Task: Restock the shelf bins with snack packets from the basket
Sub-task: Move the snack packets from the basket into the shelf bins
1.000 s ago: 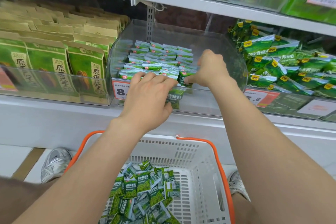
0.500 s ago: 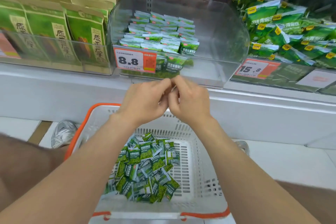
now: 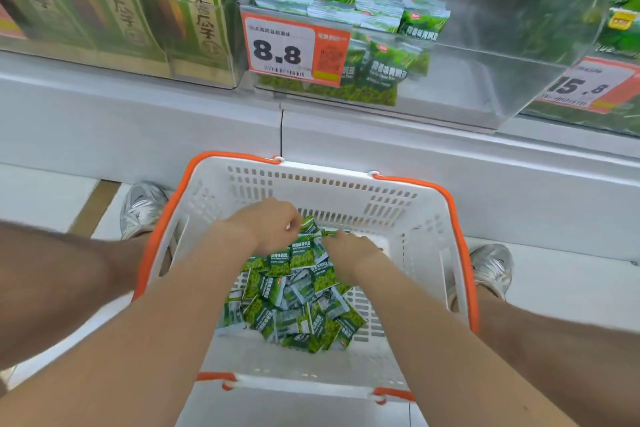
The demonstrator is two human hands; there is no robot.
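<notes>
Hands (image 3: 273, 229) (image 3: 349, 253) dropped from the "8.8" bin (image 3: 519, 55) onto basket (image 3: 462, 253) packets (image 3: 298, 315).

Left forearm (image 3: 166, 305) and right forearm (image 3: 433, 322) bare, left hand (image 3: 270, 225) and right hand (image 3: 349, 250) bare. Left leg (image 3: 52, 281) and right leg (image 3: 554, 340) bare where they show. Left shoe (image 3: 142, 208): silver-grey trainer, mesh upper, shiny metallic overlays. Right shoe (image 3: 491, 267): matching silver-grey trainer, glossy panels, pale sole. Lace detail too blurred to tell.

Left grip (image 3: 266, 225) and right grip (image 3: 349, 250) down in white basket (image 3: 398, 191), on green snack packets (image 3: 294, 315).
</notes>
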